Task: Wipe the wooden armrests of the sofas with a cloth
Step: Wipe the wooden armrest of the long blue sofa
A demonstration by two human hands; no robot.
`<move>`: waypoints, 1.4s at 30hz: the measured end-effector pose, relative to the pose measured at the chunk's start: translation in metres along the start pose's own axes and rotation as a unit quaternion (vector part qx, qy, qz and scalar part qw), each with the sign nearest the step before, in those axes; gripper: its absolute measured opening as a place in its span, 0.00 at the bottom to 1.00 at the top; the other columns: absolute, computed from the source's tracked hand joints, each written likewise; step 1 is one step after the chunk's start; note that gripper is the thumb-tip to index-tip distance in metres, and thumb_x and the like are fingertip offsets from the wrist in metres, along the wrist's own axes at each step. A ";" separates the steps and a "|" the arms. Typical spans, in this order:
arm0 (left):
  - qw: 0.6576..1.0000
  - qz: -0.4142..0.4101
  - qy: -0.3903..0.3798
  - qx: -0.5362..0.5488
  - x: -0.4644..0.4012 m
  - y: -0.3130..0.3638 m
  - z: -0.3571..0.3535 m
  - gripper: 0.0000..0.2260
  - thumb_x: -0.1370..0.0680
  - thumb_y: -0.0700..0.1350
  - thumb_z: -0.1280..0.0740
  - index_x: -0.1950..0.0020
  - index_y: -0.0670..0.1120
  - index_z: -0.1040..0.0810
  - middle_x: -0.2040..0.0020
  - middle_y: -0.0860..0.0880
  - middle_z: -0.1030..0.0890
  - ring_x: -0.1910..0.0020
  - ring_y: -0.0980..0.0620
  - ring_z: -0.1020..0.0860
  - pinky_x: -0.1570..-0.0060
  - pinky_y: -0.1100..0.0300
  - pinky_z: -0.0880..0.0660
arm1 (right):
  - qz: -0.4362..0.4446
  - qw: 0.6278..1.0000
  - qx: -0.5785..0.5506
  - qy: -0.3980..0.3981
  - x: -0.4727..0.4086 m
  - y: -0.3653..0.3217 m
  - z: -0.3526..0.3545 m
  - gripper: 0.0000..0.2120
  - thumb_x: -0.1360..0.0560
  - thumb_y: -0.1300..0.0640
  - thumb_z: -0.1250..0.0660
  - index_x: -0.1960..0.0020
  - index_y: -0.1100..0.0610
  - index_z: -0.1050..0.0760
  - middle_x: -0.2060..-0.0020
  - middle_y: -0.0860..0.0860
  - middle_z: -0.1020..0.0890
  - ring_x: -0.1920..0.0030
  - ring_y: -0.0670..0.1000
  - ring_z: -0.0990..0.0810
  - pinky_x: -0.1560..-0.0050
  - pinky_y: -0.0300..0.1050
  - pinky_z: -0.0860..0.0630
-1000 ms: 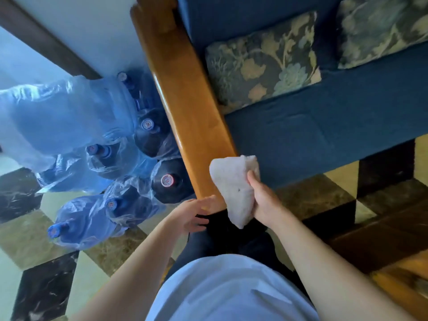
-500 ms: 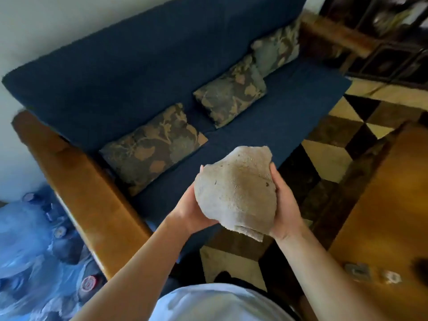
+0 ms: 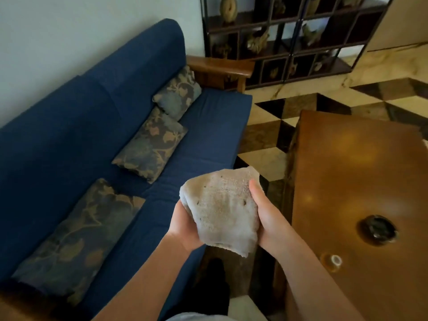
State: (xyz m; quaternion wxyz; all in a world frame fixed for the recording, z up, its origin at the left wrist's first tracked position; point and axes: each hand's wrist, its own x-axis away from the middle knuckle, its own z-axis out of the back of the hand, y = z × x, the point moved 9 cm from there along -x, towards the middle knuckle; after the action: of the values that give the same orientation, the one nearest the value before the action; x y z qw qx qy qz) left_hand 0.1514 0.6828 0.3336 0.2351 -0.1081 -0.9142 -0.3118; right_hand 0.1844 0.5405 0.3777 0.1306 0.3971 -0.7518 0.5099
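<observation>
Beige nubby cloth (image 3: 222,209) bunched between left hand (image 3: 183,225), right hand (image 3: 266,216).

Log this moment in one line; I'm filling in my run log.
hands: left hand and right hand hold cloth | cloth: off wood, above sofa edge | far armrest: untouched

Three patterned cushions (image 3: 151,144) lie in a row on the blue sofa (image 3: 208,135). A dark round ashtray (image 3: 378,230) sits on the brown wooden surface (image 3: 347,170).
</observation>
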 end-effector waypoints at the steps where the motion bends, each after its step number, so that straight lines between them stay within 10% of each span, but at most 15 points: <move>1: 1.000 0.011 -0.005 -0.006 -0.013 -0.003 -0.005 0.11 0.22 0.49 0.37 0.55 0.46 0.15 0.59 0.46 0.17 0.60 0.47 0.17 0.60 0.51 0.22 | 0.008 0.999 0.030 0.016 -0.004 -0.010 0.008 0.34 0.26 0.27 0.37 0.30 0.48 0.23 0.37 0.52 0.15 0.36 0.55 0.16 0.28 0.60 0.25; 5: 0.998 0.065 -0.020 -0.009 -0.068 -0.005 -0.024 0.21 0.21 0.64 0.35 0.47 0.49 0.12 0.49 0.45 0.13 0.49 0.43 0.14 0.52 0.42 0.19 | 0.055 0.989 0.136 0.031 -0.026 -0.054 0.050 0.38 0.24 0.25 0.42 0.22 0.47 0.31 0.26 0.51 0.24 0.26 0.56 0.26 0.22 0.62 0.35; 9: 0.992 0.102 -0.076 0.008 -0.146 0.014 -0.065 0.34 0.26 0.70 0.31 0.28 0.49 0.22 0.28 0.41 0.22 0.29 0.37 0.24 0.35 0.36 0.28 | 0.029 0.993 0.108 0.039 -0.073 -0.112 0.086 0.18 0.22 0.36 0.33 0.46 0.46 0.12 0.44 0.49 0.11 0.45 0.50 0.12 0.37 0.52 0.21; 17: 0.993 0.100 -0.048 -0.034 -0.289 0.100 -0.133 0.29 0.25 0.69 0.31 0.37 0.47 0.15 0.39 0.42 0.15 0.39 0.39 0.17 0.42 0.42 0.22 | 0.093 0.987 0.099 -0.081 -0.174 -0.244 0.104 0.25 0.26 0.57 0.26 0.29 0.52 0.25 0.38 0.51 0.14 0.37 0.54 0.16 0.43 0.44 0.18; 24: 0.993 0.096 -0.035 -0.058 -0.393 0.151 -0.187 0.27 0.24 0.68 0.32 0.42 0.47 0.13 0.44 0.42 0.13 0.44 0.41 0.15 0.47 0.44 0.20 | 0.100 0.988 0.053 -0.106 -0.252 -0.336 0.131 0.39 0.36 0.53 0.25 0.26 0.55 0.30 0.32 0.58 0.20 0.33 0.58 0.19 0.36 0.52 0.20; 32: 0.995 0.083 -0.021 -0.045 -0.508 0.183 -0.247 0.24 0.24 0.66 0.31 0.44 0.48 0.13 0.46 0.44 0.13 0.46 0.42 0.15 0.46 0.45 0.21 | 0.093 0.979 -0.032 -0.177 -0.335 -0.450 0.166 0.37 0.33 0.52 0.28 0.25 0.56 0.31 0.38 0.53 0.15 0.35 0.57 0.17 0.45 0.49 0.17; 38: 0.997 0.065 -0.019 -0.027 -0.577 0.213 -0.281 0.26 0.26 0.67 0.29 0.39 0.48 0.14 0.44 0.43 0.14 0.44 0.41 0.15 0.46 0.45 0.21 | 0.088 0.977 -0.080 -0.175 -0.391 -0.522 0.176 0.27 0.18 0.41 0.38 0.23 0.52 0.29 0.28 0.56 0.21 0.28 0.57 0.22 0.32 0.58 0.23; 42: 0.999 0.038 -0.008 -0.026 -0.625 0.243 -0.298 0.24 0.24 0.66 0.30 0.41 0.47 0.13 0.45 0.44 0.13 0.44 0.42 0.15 0.46 0.46 0.20 | 0.063 0.978 -0.001 -0.199 -0.434 -0.559 0.187 0.30 0.24 0.53 0.27 0.24 0.58 0.29 0.29 0.57 0.21 0.29 0.58 0.22 0.29 0.57 0.24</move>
State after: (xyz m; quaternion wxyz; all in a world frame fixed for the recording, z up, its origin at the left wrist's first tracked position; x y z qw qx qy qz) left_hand 0.8843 0.6563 0.3558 0.2363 -0.1509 -0.9030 -0.3256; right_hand 0.9138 0.4867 0.4039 -0.0541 0.4422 -0.7868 0.4271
